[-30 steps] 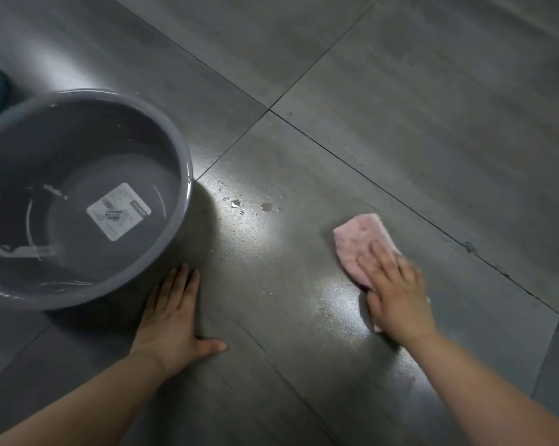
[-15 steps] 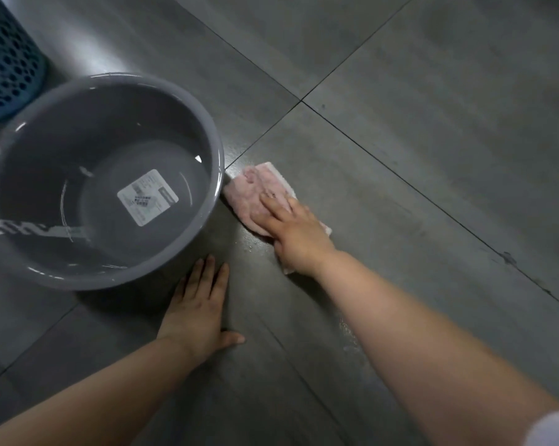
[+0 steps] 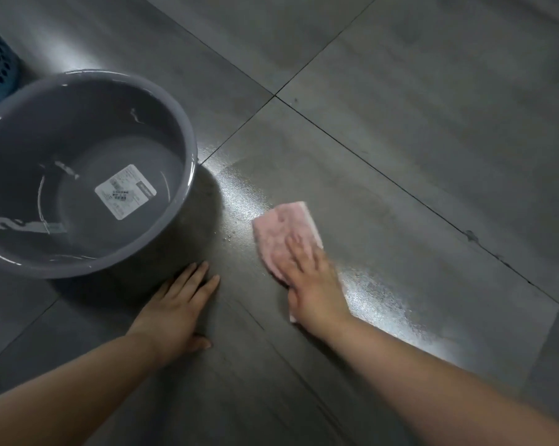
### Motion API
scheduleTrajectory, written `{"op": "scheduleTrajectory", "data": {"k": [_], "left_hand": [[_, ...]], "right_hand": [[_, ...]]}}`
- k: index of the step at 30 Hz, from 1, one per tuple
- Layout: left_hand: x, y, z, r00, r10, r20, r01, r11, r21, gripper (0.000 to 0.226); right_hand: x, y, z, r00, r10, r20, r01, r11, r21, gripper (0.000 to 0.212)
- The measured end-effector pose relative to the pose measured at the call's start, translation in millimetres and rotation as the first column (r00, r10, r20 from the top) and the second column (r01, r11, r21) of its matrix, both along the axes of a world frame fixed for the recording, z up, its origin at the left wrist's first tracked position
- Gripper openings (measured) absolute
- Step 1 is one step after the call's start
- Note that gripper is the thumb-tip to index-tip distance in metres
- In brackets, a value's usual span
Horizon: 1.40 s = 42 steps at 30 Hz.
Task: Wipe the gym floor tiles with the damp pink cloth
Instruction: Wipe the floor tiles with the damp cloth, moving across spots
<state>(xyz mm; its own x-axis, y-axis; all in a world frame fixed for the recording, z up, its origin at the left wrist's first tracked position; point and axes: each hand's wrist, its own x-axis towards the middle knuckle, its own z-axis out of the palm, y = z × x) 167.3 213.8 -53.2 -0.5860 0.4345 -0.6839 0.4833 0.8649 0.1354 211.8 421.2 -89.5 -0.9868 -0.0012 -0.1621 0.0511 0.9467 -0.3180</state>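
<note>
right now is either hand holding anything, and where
Nothing gripped: right hand presses flat on the pink cloth, near half; left hand rests on tile.

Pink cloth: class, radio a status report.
Left hand flat on floor, empty. Right hand pressing pink cloth on wet tile. Grey basin stands close at left.
</note>
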Motion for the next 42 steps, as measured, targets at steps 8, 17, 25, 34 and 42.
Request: {"op": "scheduleTrajectory", "data": {"k": [8,17,25,34,42], "left_hand": [[5,-6,3,0.997,-0.062,-0.041,0.066,0.994,0.092,0.11],[16,24,-16,0.918,-0.371,-0.143,0.387,0.916,0.106,0.086],[11,21,-29,0.896,-0.438,-0.067,0.443,0.891,0.101,0.122],[11,24,-26,0.901,-0.405,-0.155,0.426,0.892,0.151,0.073],[13,21,-32,0.919,-0.296,-0.262,0.352,0.913,0.205,0.068]], "right_hand": [[88,141,0,0.899,-0.437,0.018,0.434,0.896,0.09,0.067],[112,45,-5,0.76,-0.649,0.025,0.649,0.761,0.004,0.058],[139,139,-11,0.975,-0.223,0.002,0.221,0.967,0.127,0.068],[109,141,19,0.386,-0.918,0.088,0.921,0.39,0.025,0.064],[104,114,-8,0.991,-0.13,-0.028,0.133,0.984,0.117,0.05]]}}
